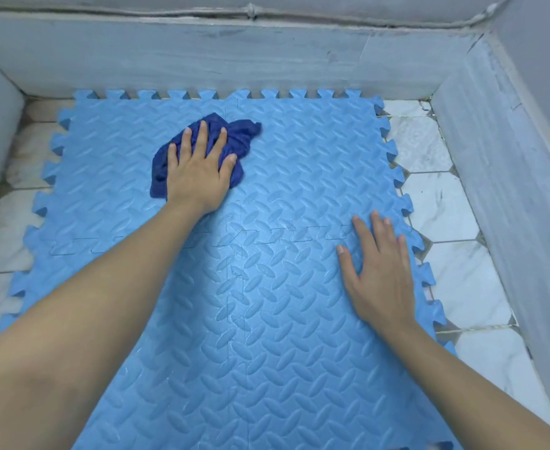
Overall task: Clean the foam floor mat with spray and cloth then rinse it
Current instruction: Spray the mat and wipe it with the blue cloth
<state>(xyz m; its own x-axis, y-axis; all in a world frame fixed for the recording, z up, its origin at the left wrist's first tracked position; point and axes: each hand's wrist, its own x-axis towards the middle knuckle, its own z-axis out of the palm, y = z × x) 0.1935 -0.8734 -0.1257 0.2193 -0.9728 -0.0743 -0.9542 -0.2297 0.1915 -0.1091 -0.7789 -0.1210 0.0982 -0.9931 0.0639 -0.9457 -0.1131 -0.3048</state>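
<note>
Head view: left hand presses flat on blue cloth at eleven o'clock, right hand spread flat on foam mat at three o'clock.

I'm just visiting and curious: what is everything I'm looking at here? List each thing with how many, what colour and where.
foam floor mat: one, made of interlocking tiles, light blue with a raised pattern, lying flat on the floor and filling most of the view
cloth: one, dark blue, bunched up on the far left part of the mat
floor tiles: several, white marbled, showing along the mat's left and right edges
low walls: grey, running round the far, left and right sides of the floor
left hand: one, fingers spread, pressing down on the cloth
right hand: one, fingers straight, resting flat on the mat near its right edge
No spray bottle is in view.
</note>
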